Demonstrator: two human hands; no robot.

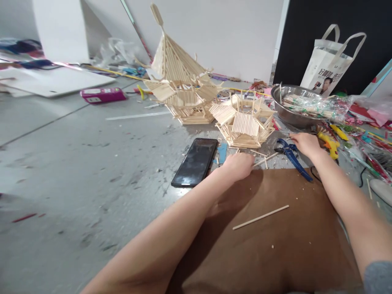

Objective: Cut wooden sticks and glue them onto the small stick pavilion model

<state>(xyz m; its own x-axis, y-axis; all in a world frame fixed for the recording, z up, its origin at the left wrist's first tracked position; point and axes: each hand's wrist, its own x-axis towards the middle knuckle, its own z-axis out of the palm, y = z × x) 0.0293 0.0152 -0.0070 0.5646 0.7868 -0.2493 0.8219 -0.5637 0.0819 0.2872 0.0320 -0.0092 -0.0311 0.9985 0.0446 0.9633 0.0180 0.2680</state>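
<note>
My left hand rests at the far edge of a brown board, its fingers curled and mostly hidden; what it holds, if anything, I cannot make out. Short wooden sticks lie just beside it. Farther right, my right hand has its fingertips pinched together, with a thin piece at them too small to name. Blue-handled cutters lie between my hands. In front of them stands a small many-sided stick model. One loose wooden stick lies on the board.
A taller stick pavilion stands behind. Left of my left hand lies a black phone. A yellow glue gun, a metal bowl with bagged sticks and a white tote bag are at right. A purple box sits far left.
</note>
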